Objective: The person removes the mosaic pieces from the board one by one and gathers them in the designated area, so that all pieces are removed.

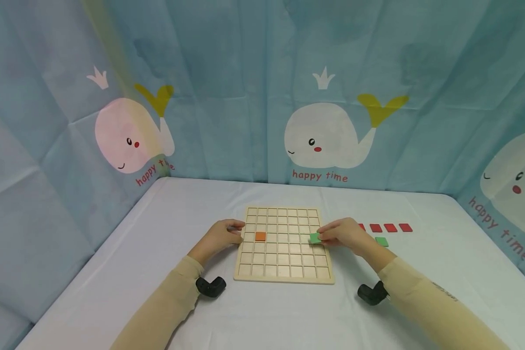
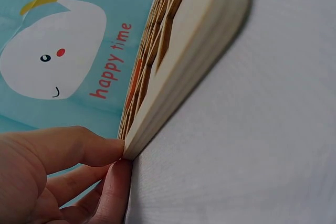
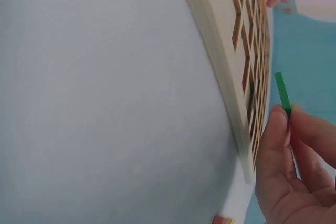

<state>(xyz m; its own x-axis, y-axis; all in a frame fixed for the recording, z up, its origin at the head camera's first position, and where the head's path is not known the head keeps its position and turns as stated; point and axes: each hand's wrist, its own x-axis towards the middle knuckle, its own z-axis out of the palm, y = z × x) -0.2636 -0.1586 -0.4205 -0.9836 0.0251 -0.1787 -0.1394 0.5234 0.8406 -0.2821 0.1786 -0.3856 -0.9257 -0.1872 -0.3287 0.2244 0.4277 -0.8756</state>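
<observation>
A square wooden grid board [image 1: 284, 281] lies flat on the white table. My left hand [image 1: 219, 237] grips its left edge; in the left wrist view the thumb [image 2: 100, 152] and a finger meet at the wooden rim. Between the thumb and fingertips of my right hand [image 1: 342, 234] is a thin green square tile [image 1: 315, 238]. It is held over the right part of the grid, and the right wrist view shows the tile [image 3: 282, 90] edge-on, raised above the board. An orange tile [image 1: 260, 236] occupies a cell near the left side.
To the right of the board, several red tiles [image 1: 391, 227] form a row, one partly hidden behind the right hand. Another green tile [image 1: 381, 241] lies just nearer, beside the right wrist. A blue whale-print curtain [image 1: 245, 97] surrounds the table [image 1: 192, 204] behind and at the sides.
</observation>
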